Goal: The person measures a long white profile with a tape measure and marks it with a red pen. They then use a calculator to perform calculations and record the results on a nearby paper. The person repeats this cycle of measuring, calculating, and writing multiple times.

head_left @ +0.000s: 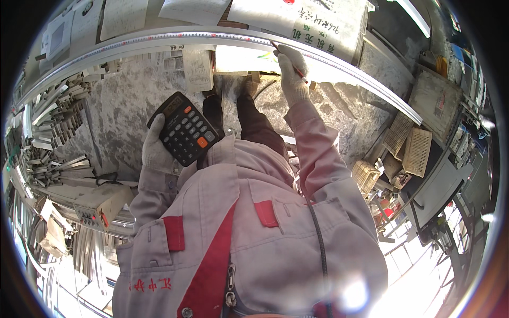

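My left hand (pixel 156 151), in a pale knit glove, grips a black calculator (pixel 183 139) with grey and orange keys from its left side. The calculator is tilted in front of my jacket. My right hand (pixel 292 69), also gloved, is closed around a slim red and dark pencil or pen (pixel 303 78). Its tip is at the near edge of a long ruler strip (pixel 212 36) with fine markings. That strip runs along a pale metal bar (pixel 159 44) that crosses the far side of the view and looks curved. Whether the tip touches the strip, I cannot tell.
Beyond the bar lie paper sheets (pixel 123 18) and a printed white sack or board (pixel 323 32). Cut metal profiles (pixel 58 124) are piled at the left, above a box with switches (pixel 103 204). Plastic baskets (pixel 417 152) stand at the right.
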### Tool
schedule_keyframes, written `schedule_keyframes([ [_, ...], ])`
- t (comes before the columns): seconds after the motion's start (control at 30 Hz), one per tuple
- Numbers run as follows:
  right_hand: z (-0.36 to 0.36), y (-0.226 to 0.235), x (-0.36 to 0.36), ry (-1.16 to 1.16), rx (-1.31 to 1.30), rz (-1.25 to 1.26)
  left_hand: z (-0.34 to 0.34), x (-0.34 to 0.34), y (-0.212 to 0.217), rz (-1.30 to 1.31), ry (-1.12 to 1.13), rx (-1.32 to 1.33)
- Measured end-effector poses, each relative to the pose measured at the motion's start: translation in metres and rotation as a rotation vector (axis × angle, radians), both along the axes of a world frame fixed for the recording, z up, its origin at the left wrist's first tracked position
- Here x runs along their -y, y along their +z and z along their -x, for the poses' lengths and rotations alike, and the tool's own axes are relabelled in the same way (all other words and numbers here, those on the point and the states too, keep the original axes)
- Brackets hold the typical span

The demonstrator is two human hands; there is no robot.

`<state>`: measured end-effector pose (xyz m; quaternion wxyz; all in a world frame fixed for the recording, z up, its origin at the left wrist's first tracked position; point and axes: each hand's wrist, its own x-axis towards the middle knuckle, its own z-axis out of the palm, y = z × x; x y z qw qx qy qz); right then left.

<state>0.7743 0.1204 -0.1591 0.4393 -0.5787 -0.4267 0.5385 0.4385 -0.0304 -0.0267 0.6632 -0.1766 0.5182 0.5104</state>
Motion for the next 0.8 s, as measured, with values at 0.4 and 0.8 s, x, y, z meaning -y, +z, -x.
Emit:
schedule_keyframes([
  [0.4, -0.024, 0.037, 0.100, 0.178, 0.049, 0.265, -0.013, -0.010, -0.001, 0.007, -0.045, -0.125],
  [0.8, -0.066, 0.261, 0.032, 0.310, 0.083, -0.575, -0.034, -0.025, 0.012, -0.087, -0.052, -0.084],
])
